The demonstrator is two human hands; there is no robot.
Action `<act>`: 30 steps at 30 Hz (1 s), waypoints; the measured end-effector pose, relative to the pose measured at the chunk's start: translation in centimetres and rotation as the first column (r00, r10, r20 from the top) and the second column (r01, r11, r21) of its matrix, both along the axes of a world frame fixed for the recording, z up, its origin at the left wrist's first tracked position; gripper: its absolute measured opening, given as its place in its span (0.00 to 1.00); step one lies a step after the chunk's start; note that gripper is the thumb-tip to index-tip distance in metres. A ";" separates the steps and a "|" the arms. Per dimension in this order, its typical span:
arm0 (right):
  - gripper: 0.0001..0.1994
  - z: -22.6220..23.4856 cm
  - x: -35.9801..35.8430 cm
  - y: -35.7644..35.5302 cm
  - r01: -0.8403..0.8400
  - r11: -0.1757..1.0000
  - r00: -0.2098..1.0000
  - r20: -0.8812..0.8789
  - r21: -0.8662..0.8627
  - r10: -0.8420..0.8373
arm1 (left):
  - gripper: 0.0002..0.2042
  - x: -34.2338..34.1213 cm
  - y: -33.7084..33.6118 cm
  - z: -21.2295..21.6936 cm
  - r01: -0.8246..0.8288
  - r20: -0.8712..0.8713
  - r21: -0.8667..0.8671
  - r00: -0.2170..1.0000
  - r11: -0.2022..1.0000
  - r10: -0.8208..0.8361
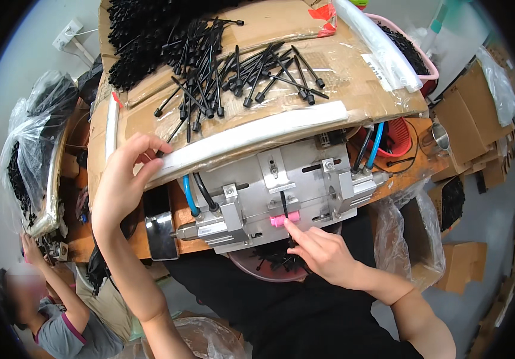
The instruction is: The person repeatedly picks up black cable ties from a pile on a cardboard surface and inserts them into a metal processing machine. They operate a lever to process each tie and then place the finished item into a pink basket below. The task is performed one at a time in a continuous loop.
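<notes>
My left hand (127, 173) reaches to the front left of a cardboard sheet, its thumb and fingers pinched on the end of a thin black plastic rod. More black rods (212, 78) with thick heads lie loosely heaped on the cardboard. In front of me stands a metal fixture (248, 173), with a black rod (283, 197) upright in its middle and a pink block (285, 219) at its front. My right hand (323, 251) has its index fingertip on the pink block. Its other fingers curl, with a dark bit by the thumb that I cannot make out.
White padding (257, 133) edges the cardboard (353, 72). Blue and black hoses (190, 197) run to the fixture. A phone (162, 230) lies left of it, a bowl (263, 270) of black pieces below. A red basket (396, 140) stands right. A co-worker (69, 326) sits at left.
</notes>
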State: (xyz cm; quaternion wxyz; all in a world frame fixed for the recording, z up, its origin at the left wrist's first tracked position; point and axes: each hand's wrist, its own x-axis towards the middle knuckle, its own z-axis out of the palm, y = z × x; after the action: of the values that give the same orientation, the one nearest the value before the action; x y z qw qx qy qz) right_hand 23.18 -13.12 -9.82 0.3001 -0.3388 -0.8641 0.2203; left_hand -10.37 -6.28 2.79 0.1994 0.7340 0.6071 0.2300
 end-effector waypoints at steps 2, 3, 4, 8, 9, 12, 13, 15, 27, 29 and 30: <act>0.30 2.8 0.6 1.9 -0.068 0.989 0.996 0.072 0.131 0.059 | 0.09 -0.3 -0.5 -0.1 -0.016 0.070 -0.014 0.997 1.000 0.017; 0.28 4.3 1.0 3.2 -0.075 0.975 0.994 0.096 0.209 0.056 | 0.10 -0.4 -0.6 0.0 -0.021 0.108 -0.023 0.994 1.000 0.023; 0.23 5.8 1.1 5.0 -0.003 0.953 0.998 0.065 0.302 -0.017 | 0.09 -0.9 -0.6 0.3 -0.080 0.317 -0.122 0.941 0.989 0.116; 0.12 11.0 -0.9 15.8 0.396 0.771 0.888 0.008 0.498 -0.460 | 0.08 -0.3 -1.0 2.0 -0.156 0.489 0.099 0.868 0.983 0.088; 0.13 11.6 -0.5 18.2 0.351 0.795 0.898 0.063 0.494 -0.436 | 0.08 1.3 -1.3 2.0 -0.175 0.449 0.136 0.888 0.975 0.097; 0.11 11.2 1.0 23.9 0.192 0.913 0.906 0.291 0.361 -0.306 | 0.14 7.3 -3.4 -0.5 -0.148 0.144 0.466 0.985 0.872 0.090; 0.11 11.6 1.2 24.4 0.197 0.933 0.887 0.350 0.300 -0.300 | 0.15 9.6 -4.9 -1.9 -0.164 0.115 0.475 0.986 0.864 0.124; 0.09 13.2 0.4 23.8 0.220 0.958 0.902 0.336 0.185 -0.272 | 0.22 12.5 -8.8 -5.2 -0.146 0.061 0.502 0.989 0.852 0.133; 0.07 13.7 5.2 10.7 0.153 0.971 0.759 -0.607 -0.187 -0.236 | 0.35 19.8 -11.8 -12.0 -0.016 -0.181 0.175 0.982 0.985 0.048; 0.08 12.0 4.9 8.8 0.192 0.973 0.750 -0.620 -0.130 -0.230 | 0.38 19.4 -11.4 -12.0 0.016 -0.226 0.198 0.974 0.980 0.030; 0.09 10.8 4.4 8.0 0.218 0.972 0.750 -0.621 -0.091 -0.226 | 0.38 19.2 -11.5 -12.0 0.011 -0.227 0.192 0.973 0.981 0.034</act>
State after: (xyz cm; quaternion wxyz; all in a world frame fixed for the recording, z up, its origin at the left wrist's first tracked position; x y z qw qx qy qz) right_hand 27.61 -5.14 1.00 0.5922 -0.3482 -0.6669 0.2886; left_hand 8.83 -17.76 -9.24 0.0548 0.7680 0.6052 0.2024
